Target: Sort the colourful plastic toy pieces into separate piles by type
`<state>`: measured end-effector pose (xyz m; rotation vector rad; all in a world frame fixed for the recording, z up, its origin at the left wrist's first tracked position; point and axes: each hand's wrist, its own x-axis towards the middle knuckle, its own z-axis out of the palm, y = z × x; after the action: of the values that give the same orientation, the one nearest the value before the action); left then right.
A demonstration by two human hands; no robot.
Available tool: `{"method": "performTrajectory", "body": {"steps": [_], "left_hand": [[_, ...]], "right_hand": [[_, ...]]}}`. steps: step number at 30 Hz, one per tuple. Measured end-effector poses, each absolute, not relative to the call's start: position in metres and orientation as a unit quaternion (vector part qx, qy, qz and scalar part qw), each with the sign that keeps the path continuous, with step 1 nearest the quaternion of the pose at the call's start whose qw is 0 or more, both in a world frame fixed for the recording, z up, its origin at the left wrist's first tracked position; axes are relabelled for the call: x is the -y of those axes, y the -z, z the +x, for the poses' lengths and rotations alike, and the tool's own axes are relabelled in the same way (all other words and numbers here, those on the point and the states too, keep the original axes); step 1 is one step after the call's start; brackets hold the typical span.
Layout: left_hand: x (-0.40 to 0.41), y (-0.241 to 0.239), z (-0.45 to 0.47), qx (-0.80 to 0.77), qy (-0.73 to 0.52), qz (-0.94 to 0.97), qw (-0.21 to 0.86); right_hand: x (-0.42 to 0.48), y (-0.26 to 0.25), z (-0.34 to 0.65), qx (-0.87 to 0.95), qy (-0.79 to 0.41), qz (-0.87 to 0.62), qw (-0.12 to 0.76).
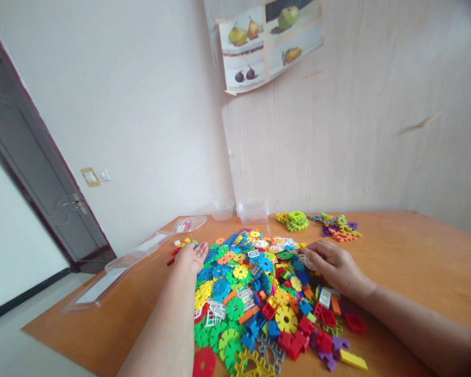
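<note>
Big heap of plastic building pieces [240,272] on the desk [412,256], bottom centre of the frame. Left hand [192,255] is loosely spread at the pile's left edge; right hand [332,264] is kinda curled at the right edge, can't tell if it's pinching anything. Clear tubs [253,213] sit just below frame centre.

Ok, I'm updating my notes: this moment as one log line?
left hand: open, beside toy pile | right hand: curled, at its right side | tubs: near wall
</note>
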<state>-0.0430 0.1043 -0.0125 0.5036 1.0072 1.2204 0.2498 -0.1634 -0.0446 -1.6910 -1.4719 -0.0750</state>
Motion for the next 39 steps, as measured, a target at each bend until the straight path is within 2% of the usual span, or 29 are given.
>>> {"method": "performTrajectory", "body": {"steps": [17,27,35,39], "left_hand": [[-0.115,0.011,-0.049,-0.418,-0.544,0.203,0.699],[-0.104,0.006,-0.050,-0.434,-0.561,0.242,0.663],[-0.076,-0.017,-0.030,-0.384,-0.578,0.348,0.630],[-0.041,-0.027,-0.007,-0.293,-0.539,0.519,0.595]], "right_hand": [[0.164,0.044,0.251,0.592,0.016,-0.680,0.433],[0.164,0.043,0.250,0.590,0.015,-0.679,0.437],[0.164,0.040,0.248,0.582,-0.004,-0.681,0.444],[0.164,0.037,0.245,0.587,-0.030,-0.668,0.457]]}}
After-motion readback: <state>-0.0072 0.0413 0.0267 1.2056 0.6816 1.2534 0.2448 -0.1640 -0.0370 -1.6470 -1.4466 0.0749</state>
